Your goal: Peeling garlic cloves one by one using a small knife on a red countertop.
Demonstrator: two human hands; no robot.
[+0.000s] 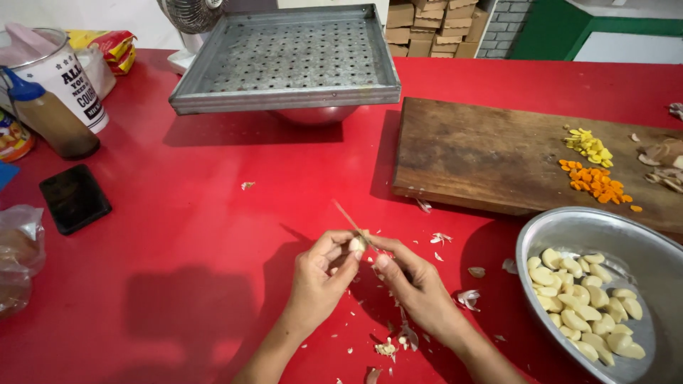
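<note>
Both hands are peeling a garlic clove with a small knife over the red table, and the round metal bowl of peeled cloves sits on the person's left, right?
Not quite. The head view shows the round metal bowl of peeled cloves on the person's right. Otherwise correct: left hand and right hand peel a garlic clove with a small knife over the red table.

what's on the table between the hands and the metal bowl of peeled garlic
In the head view, only loose garlic skins lie on the red table between the hands and the metal bowl; otherwise that stretch is bare.
</note>
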